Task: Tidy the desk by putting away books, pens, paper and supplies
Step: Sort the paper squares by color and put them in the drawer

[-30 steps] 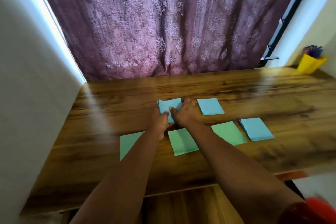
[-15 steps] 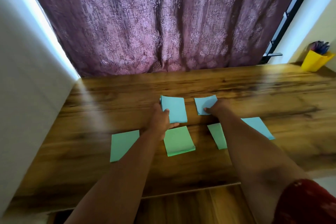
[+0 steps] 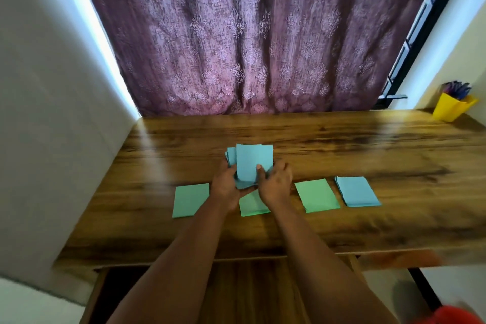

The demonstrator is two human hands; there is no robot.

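Both hands hold a stack of blue paper sheets (image 3: 251, 162) raised off the wooden desk (image 3: 342, 144) at its middle. My left hand (image 3: 226, 187) grips the stack's left side from below. My right hand (image 3: 274, 184) grips its right side, thumb on the top sheet. Three green sheets lie flat in a row: one at the left (image 3: 190, 200), one (image 3: 252, 206) partly hidden under my hands, one at the right (image 3: 317, 198). Another blue stack (image 3: 356, 191) lies at the row's right end.
A yellow pen holder (image 3: 452, 108) with pens stands at the desk's far right corner. A purple patterned curtain (image 3: 249, 34) hangs behind the desk. A white wall (image 3: 52, 113) borders the left side. A red object (image 3: 447, 315) shows at the bottom right.
My right hand picked up the second blue sheet from the desk and brought it left onto the blue stack in my left hand. Both hands now hold the stack together.
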